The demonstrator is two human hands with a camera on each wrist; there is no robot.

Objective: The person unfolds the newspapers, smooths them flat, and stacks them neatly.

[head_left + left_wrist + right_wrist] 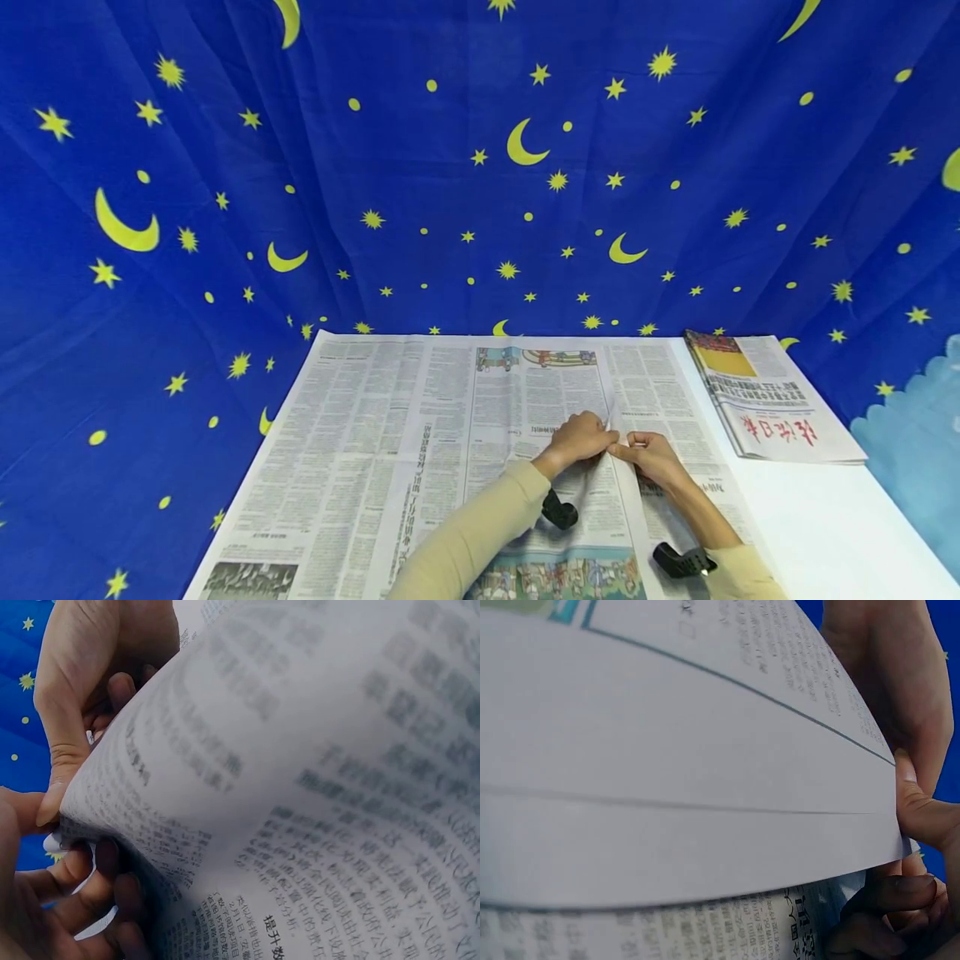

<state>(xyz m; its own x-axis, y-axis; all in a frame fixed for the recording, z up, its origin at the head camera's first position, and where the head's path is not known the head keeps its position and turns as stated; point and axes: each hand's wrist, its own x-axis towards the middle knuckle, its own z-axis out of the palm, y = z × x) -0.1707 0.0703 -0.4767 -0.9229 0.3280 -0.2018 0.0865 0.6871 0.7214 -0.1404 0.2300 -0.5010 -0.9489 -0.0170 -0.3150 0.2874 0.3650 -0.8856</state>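
A large newspaper sheet point(360, 433) lies spread over the white table. Both hands meet along a raised fold right of its middle. My left hand point(581, 439) pinches the lifted paper there. Just to its right, my right hand point(654, 457) also pinches that fold, thumb tip close to the left hand. In the left wrist view the lifted printed paper point(247, 750) curves away from the fingers and hides part of them. From the right wrist, the blank margin point(690, 765) shows a long crease, with another printed layer below it.
A folded stack of newspapers point(772, 400) with red print lies at the right back of the table. Bare white tabletop point(832, 525) shows beside it. A blue cloth point(420, 167) with yellow moons and stars hangs behind and at the sides.
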